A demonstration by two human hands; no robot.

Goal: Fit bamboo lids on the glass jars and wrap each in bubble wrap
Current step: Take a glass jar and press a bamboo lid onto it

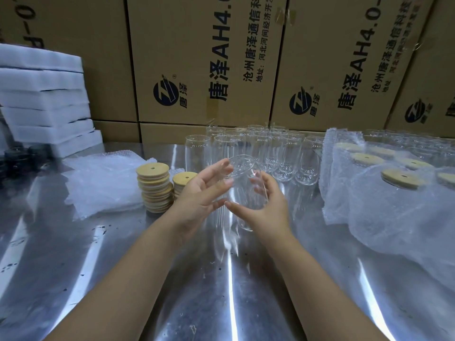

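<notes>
Two hands cradle one unlidded glass jar (246,190) above the steel table (221,279), right hand (266,205) curled round its lower wall, left hand (204,193) spread against its side; lidding step, next probably calls for reaching to the bamboo lid stack (155,185) nearby.

Two bare hands are shown, the left hand (203,193) and the right hand (268,207). The left forearm (138,267) and the right forearm (312,279) are seen uncovered down to the lower edge of the view. The fingernails are kept short and plain.
</notes>
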